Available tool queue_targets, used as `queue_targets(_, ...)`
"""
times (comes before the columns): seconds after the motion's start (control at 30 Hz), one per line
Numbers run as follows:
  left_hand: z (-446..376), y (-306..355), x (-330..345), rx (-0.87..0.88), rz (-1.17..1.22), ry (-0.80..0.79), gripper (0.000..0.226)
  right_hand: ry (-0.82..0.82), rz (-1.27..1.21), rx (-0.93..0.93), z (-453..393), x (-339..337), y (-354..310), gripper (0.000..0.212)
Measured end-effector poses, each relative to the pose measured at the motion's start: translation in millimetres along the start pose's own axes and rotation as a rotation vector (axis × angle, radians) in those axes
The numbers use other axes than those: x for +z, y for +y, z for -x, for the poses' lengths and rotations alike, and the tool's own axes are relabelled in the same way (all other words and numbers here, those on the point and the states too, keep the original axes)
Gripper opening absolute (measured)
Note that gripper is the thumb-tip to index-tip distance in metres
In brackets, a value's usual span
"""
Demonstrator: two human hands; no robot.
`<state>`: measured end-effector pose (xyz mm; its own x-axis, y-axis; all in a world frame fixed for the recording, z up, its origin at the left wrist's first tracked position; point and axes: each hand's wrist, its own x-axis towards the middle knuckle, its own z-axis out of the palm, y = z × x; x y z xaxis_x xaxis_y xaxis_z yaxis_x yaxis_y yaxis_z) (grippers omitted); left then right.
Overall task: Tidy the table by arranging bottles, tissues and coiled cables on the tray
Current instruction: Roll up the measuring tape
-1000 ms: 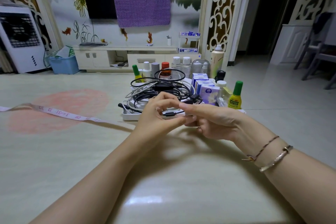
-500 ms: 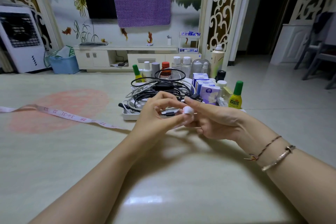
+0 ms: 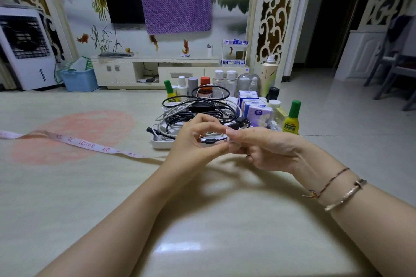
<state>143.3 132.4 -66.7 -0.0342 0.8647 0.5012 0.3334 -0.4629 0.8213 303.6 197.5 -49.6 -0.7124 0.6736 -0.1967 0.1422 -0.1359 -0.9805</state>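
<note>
Hands meet above the table point(image 3: 67, 186), just in front of the tray point(image 3: 160, 143). Left hand point(image 3: 193, 148): fingers curled, thumb and fingertips pinching a small dark cable plug point(image 3: 210, 141) held level. Right hand point(image 3: 267, 148): fingers curled inward, forefinger and thumb tips closed on the pale end of the same plug; whether a loose cap sits there is too blurred to tell.

Tray: white, shallow, its near rim showing to the left of the left hand; the right part of the rim is hidden behind both hands. Coiled cables point(image 3: 198, 110), black and white, are heaped on the tray's left half, one black loop standing up above the pile. Tissue packs point(image 3: 258, 114), blue and lilac, stand in a row right of the cables. Bottles point(image 3: 222, 82) line the far side of the tray. One green-capped yellow bottle point(image 3: 291, 119) stands at the right end, close to the table's right edge; whether it is on the tray or beside it cannot be told.

Tape measure point(image 3: 74, 143) lies flat on the table to the left, running from the left border toward the left wrist. Near side of the table, below both forearms, shows bare glossy surface. Right wrist carries two bracelets point(image 3: 337, 193).
</note>
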Motion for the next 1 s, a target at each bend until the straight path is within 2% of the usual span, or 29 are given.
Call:
queue_targets(0.1,0.3,0.2,2.5,-0.01,-0.003,0.004,0.019,0.049,0.079,0.027,-4.0,8.7,0.7,0.055)
queue_targets(0.17,0.0,0.5,0.7,-0.015,0.036,0.012,0.019,0.03,0.047,0.034,-3.8,8.8,-0.1,0.066)
queue_targets(0.27,-0.9,-0.5,-2.2,-0.027,0.061,0.021,0.021,0.002,-0.021,0.037,1.6,1.6,-2.3,0.055)
queue_targets(0.47,-0.1,-0.1,2.0,-0.005,0.034,0.008,0.019,0.051,0.024,-0.015,-1.7,6.0,-1.7,0.04)
queue_targets(0.6,-0.6,-1.0,-0.9,-0.018,0.054,0.016,0.019,-0.013,-0.067,-0.004,1.9,1.5,-2.9,0.044)
queue_targets(0.67,-0.7,-2.2,-0.5,-0.001,0.023,0.012,0.019,-0.021,-0.053,-0.003,3.5,0.6,-2.7,0.029)
queue_targets(0.8,0.1,0.1,1.3,0.008,0.057,0.009,0.019,0.007,0.004,-0.021,-3.2,5.4,0.7,0.046)
queue_targets(0.87,-0.5,0.5,0.3,0.0,0.066,0.016,0.02,-0.035,-0.031,-0.031,-3.4,3.5,0.8,0.032)
queue_targets(1.0,-2.0,-2.5,-1.9,-0.015,0.008,0.027,0.021,-0.057,-0.099,0.022,0.2,-6.4,-0.4,0.031)
